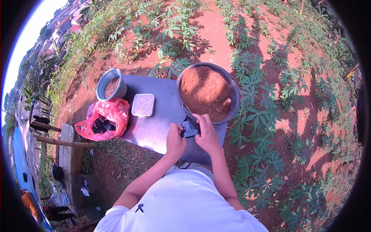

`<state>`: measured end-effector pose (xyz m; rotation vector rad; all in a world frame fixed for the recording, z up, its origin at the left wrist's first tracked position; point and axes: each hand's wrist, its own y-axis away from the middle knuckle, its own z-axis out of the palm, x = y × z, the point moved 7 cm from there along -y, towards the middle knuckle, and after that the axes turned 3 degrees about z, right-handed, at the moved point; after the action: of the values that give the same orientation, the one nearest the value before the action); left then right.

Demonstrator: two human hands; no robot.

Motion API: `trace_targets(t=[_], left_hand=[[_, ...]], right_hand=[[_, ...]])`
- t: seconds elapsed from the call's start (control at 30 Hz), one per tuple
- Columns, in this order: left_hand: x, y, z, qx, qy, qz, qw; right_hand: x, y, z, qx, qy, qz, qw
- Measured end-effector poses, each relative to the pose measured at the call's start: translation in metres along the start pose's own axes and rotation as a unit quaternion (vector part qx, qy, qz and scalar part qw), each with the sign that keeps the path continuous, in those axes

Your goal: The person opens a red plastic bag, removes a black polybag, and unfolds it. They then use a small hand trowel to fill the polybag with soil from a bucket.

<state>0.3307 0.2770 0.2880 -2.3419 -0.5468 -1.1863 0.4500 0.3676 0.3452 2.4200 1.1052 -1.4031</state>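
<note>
Between my two hands is a small black plastic bag [189,128], its surface shiny and bluish in the light. My left hand [176,141] is closed on its left edge, with the fingers curled. On the other side, my right hand [207,133] pinches the bag's right edge between thumb and fingers. Just beyond my hands stands a dark bucket [234,94] filled with reddish-brown soil [203,91]. A short, light orange-brown stub [227,102] sticks up from the soil at the right; whatever it belongs to is buried.
On the grey table [164,91] sits a square clear-lidded container [143,104] of small pale pieces. A blue-grey pot [121,91] with brown material and a red plastic bag [123,120] holding dark plastic stand at the left. Leafy plants [257,112] grow beside the table.
</note>
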Motion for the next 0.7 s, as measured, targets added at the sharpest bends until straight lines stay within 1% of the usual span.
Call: trace_targets(t=[0.07, 0.1, 0.13, 0.17, 0.2, 0.27, 0.3, 0.37, 0.4, 0.47, 0.57, 0.6, 0.67, 0.7], left_hand=[[0.01, -0.001, 0.0, 0.02, -0.037, 0.05, 0.998], [0.011, 0.0, 0.001, 0.019, -0.036, 0.049, 0.998], [0.016, 0.001, 0.0, 0.027, -0.048, 0.067, 0.996], [0.019, 0.001, -0.002, 0.035, -0.061, 0.085, 0.994], [0.017, 0.002, 0.0, 0.036, -0.063, 0.084, 0.994], [0.001, 0.004, 0.011, -0.017, -0.004, 0.002, 1.0], [0.001, 0.001, 0.01, -0.014, -0.004, 0.001, 1.0], [-0.007, -0.001, 0.006, 0.005, 0.023, -0.055, 0.998], [-0.013, 0.001, 0.007, 0.004, 0.024, -0.057, 0.998], [-0.039, 0.002, 0.01, 0.027, 0.12, -0.128, 0.984], [-0.043, 0.006, 0.009, 0.027, 0.081, -0.108, 0.991], [-0.036, 0.007, 0.008, 0.024, 0.081, -0.109, 0.99], [-0.015, 0.006, 0.006, -0.005, 0.019, -0.066, 0.998], [-0.014, 0.005, 0.006, -0.007, 0.02, -0.066, 0.998]], right_hand=[[0.0, 0.0, 0.004, 0.006, 0.001, -0.002, 1.0], [-0.003, 0.0, 0.007, 0.006, 0.003, -0.015, 1.0], [-0.006, 0.0, 0.01, 0.006, 0.004, -0.028, 1.0], [-0.006, -0.001, 0.013, 0.006, 0.003, -0.029, 1.0], [-0.006, -0.002, 0.018, -0.003, 0.006, -0.032, 0.999], [-0.006, -0.001, 0.025, -0.016, 0.008, -0.037, 0.999], [-0.005, -0.001, 0.025, -0.011, 0.018, -0.023, 1.0], [0.0, 0.001, 0.024, -0.007, 0.028, -0.005, 1.0], [0.006, 0.002, 0.025, -0.022, 0.034, 0.015, 0.999], [0.016, 0.003, 0.025, -0.036, 0.04, 0.034, 0.998], [0.02, 0.002, 0.025, -0.033, 0.028, 0.042, 0.998], [0.018, 0.002, 0.027, -0.04, 0.013, 0.044, 0.998], [0.013, 0.0, 0.029, -0.045, -0.002, 0.048, 0.998], [0.009, -0.001, 0.03, -0.047, -0.005, 0.041, 0.998]])
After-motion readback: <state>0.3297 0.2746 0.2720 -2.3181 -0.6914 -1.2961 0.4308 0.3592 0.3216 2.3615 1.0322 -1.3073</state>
